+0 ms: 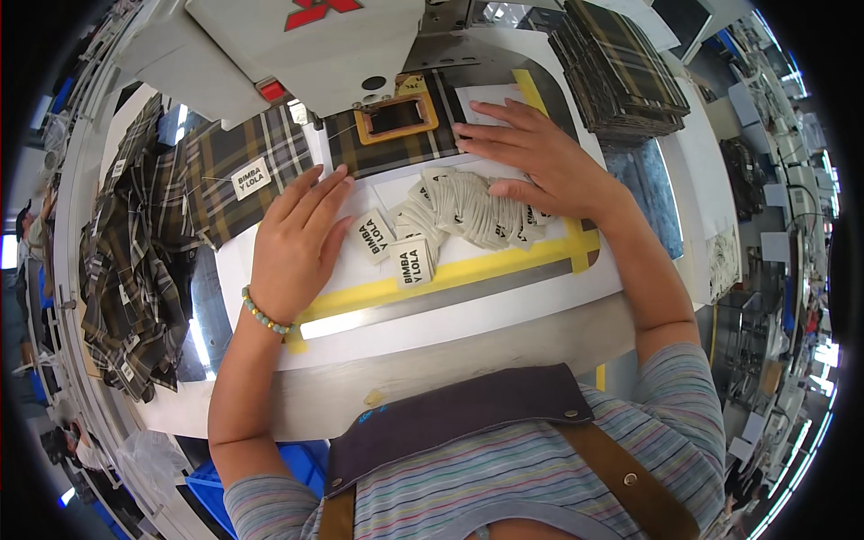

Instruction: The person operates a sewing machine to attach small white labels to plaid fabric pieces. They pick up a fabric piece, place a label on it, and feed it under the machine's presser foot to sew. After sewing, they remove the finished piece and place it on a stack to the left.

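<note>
Plaid panel (346, 160) lies under yellow frame (399, 138); I want it flat, edge square. Left hand (300, 220) extended, fingers loosely together; right hand (544, 157) spread at panel's right edge (contact? can't tell).

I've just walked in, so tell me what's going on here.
A person works at a white sewing machine. The right hand is by the right edge of a plaid piece under an orange frame; the left hand is near its lower edge. Loose white labels lie between them; plaid cloth at left bears one.
</note>
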`<state>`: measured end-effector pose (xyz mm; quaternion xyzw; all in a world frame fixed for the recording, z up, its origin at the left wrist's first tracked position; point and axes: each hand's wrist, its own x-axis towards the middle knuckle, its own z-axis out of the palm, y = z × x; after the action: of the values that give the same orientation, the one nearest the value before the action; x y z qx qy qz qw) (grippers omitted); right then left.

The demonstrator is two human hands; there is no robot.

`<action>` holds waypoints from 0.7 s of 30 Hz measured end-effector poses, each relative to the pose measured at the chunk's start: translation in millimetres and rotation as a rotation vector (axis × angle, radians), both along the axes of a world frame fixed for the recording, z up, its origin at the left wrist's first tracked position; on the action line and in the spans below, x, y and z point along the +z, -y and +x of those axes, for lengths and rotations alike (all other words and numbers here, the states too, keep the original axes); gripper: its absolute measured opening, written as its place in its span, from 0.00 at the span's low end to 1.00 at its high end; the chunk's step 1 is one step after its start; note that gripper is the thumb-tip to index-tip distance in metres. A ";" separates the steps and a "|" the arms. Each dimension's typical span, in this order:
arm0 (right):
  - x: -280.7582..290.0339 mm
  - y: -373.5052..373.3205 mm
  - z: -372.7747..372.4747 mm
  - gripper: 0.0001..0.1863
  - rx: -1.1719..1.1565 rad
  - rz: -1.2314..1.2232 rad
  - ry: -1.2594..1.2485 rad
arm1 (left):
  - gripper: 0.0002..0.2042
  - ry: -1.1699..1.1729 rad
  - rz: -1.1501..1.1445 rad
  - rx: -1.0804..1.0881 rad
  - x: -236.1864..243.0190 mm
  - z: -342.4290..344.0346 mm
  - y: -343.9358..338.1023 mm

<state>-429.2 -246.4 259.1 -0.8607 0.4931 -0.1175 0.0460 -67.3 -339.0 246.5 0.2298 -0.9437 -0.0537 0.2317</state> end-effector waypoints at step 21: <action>107.4 -42.6 -48.6 0.16 -0.327 -0.264 0.147 | 0.16 -0.097 0.016 -0.012 3.5 -3.2 1.0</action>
<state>-477.8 -203.8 366.5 -0.7570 0.6019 -0.2492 -0.0510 -70.5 -340.1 250.0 0.2231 -0.9323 -0.0738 0.2750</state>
